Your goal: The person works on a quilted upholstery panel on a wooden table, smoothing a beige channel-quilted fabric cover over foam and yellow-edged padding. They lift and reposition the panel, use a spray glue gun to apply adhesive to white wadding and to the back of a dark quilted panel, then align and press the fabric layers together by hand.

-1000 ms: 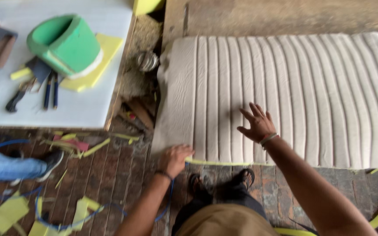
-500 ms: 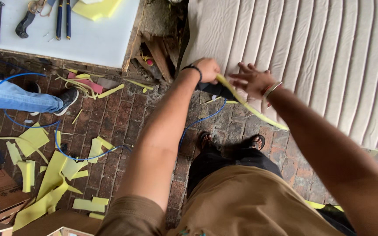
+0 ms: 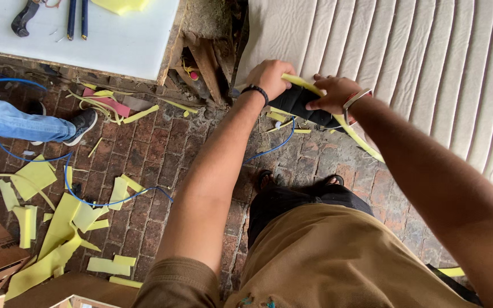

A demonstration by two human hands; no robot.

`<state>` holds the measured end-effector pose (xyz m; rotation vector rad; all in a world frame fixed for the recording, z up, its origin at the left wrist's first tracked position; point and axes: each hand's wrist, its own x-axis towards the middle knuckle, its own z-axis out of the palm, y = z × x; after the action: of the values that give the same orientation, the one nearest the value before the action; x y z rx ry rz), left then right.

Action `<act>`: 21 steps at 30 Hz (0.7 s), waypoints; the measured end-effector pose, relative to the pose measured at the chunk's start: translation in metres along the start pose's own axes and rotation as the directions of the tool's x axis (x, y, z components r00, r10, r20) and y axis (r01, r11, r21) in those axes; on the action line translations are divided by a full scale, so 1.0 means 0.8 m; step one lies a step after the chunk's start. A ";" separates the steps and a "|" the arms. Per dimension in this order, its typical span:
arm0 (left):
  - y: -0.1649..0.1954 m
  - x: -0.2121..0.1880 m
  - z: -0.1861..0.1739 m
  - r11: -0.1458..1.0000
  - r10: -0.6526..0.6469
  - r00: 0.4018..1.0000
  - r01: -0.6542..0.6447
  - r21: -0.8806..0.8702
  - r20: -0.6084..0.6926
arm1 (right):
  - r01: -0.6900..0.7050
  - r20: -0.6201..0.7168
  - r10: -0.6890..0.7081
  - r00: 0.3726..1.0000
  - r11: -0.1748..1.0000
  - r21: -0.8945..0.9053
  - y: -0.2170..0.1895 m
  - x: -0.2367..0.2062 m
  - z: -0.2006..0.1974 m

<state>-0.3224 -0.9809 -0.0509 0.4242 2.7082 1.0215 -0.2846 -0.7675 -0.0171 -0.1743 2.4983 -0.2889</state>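
Ribbed white mattress (image 3: 429, 74), near edge: your left hand (image 3: 269, 77) pinches one end of a yellow foam strip (image 3: 338, 111) there; your right hand (image 3: 333, 94) presses, fingers spread, on a dark tool (image 3: 295, 102). Trimming appears underway, the strip partly freed.

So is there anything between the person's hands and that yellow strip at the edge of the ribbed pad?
Nothing visible. The left hand already grips the yellow strip at its upper end, and the right hand rests on it beside the ribbed white pad. The strip trails down over the brick floor.
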 end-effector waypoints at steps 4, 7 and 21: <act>-0.017 -0.011 0.004 0.998 0.054 0.998 -0.054 0.035 0.015 | -0.013 -0.067 0.007 0.998 0.996 -0.085 -0.015 -0.004 0.030; -0.026 -0.030 0.014 1.000 0.026 0.996 -0.026 0.001 0.080 | -0.049 -0.118 0.038 0.992 0.994 -0.095 -0.027 -0.019 0.044; -0.099 -0.110 0.126 0.887 0.307 0.952 -0.281 0.365 -0.013 | 0.000 -0.347 -0.076 0.935 0.977 -0.212 -0.038 -0.051 0.098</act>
<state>-0.2253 -1.0064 -0.1695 0.9046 2.9616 0.6002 -0.2041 -0.8023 -0.0486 -0.2777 2.8867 -0.0748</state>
